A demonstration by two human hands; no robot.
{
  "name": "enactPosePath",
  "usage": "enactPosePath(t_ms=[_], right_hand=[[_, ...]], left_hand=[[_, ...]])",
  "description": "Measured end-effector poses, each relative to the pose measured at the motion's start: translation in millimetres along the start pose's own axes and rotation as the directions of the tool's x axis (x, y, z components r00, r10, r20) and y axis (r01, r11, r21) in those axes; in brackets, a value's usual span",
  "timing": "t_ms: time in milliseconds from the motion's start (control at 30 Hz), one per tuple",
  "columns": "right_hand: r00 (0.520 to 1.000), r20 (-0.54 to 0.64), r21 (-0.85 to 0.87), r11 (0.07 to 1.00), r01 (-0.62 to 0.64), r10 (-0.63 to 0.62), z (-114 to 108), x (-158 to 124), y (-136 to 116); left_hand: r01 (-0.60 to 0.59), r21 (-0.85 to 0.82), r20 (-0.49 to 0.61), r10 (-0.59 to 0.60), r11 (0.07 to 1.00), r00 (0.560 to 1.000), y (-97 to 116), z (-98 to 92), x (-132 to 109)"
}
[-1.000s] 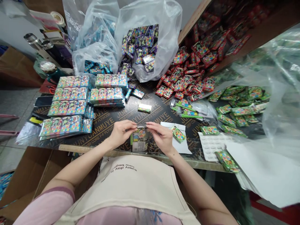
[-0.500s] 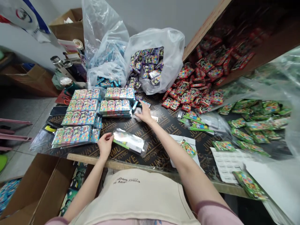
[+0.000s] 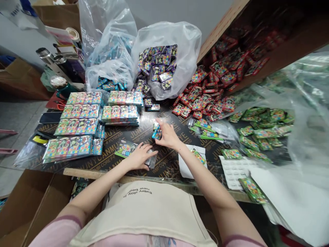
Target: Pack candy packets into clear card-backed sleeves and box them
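Note:
My left hand (image 3: 139,157) lies with its fingers spread on a clear plastic bag with a green printed header (image 3: 123,149), which rests flat near the table's front edge. Just beyond it, my right hand (image 3: 168,136) pinches a small blue packet (image 3: 156,131) between thumb and fingers. The fingers partly cover the packet, so I cannot tell if it is one or more. Behind the right hand, a few small dark packets (image 3: 152,106) lie on the black plywood table (image 3: 113,134). To the left stand stacks of filled multi-packet sleeves (image 3: 77,115).
Plastic bags of blue packets (image 3: 110,84) and purple packets (image 3: 160,61) stand at the back. Red packets (image 3: 203,99) spill from a large cardboard box (image 3: 223,25). Green packets (image 3: 267,120) lie on the right, near white label sheets (image 3: 231,171). More header bags (image 3: 205,129) sit right of centre.
My right hand has drawn back towards me with the blue packet. My left hand has moved right from the bag's end onto it; the bag now shows its green printed side. The view has shifted.

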State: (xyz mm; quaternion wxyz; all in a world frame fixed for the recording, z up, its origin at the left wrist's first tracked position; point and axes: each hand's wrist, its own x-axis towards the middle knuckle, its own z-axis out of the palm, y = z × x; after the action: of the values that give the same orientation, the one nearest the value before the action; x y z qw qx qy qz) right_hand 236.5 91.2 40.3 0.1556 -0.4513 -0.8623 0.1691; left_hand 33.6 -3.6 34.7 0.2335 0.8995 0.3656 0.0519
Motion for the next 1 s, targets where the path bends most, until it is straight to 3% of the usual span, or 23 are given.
enactPosePath(t_ms=[133, 300, 400, 500, 700, 933, 1000], right_hand=[[0.987, 0.161, -0.088, 0.996, -0.001, 0.015, 1.3, -49.9, 4.8], [0.997, 0.066, 0.080, 0.996, -0.046, 0.041, 17.1, -79.7, 21.8], [1.000, -0.013, 0.200, 0.980, -0.021, 0.024, 17.8, -82.3, 19.4], [0.995, -0.103, 0.242, 0.970, 0.008, 0.017, 10.1, -79.8, 1.0], [0.997, -0.040, 0.133, 0.989, 0.066, -0.061, -0.7, -77.8, -40.9], [0.984, -0.046, 0.338, 0.924, 0.180, -0.174, 6.4, -73.9, -35.3], [0.986, -0.107, 0.335, 0.929, 0.159, -0.130, 9.4, -75.1, -33.7]], left_hand=[[0.029, 0.041, 0.017, -0.030, 0.999, 0.999, 1.2, -5.4, 6.7], [0.144, 0.067, -0.070, -0.139, 0.987, 0.988, -7.4, -17.3, 1.1], [0.190, 0.065, -0.075, -0.185, 0.980, 0.980, -11.7, -16.0, -1.9], [0.204, 0.013, -0.094, -0.202, 0.979, 0.975, -13.1, -11.6, -2.5], [0.103, -0.191, -0.246, -0.149, 0.976, 0.958, -10.2, -9.8, -2.2], [0.036, -0.293, -0.228, -0.106, 0.956, 0.968, -8.2, -12.0, -3.2], [0.055, -0.304, -0.242, -0.133, 0.951, 0.961, -8.2, -13.2, -2.2]])
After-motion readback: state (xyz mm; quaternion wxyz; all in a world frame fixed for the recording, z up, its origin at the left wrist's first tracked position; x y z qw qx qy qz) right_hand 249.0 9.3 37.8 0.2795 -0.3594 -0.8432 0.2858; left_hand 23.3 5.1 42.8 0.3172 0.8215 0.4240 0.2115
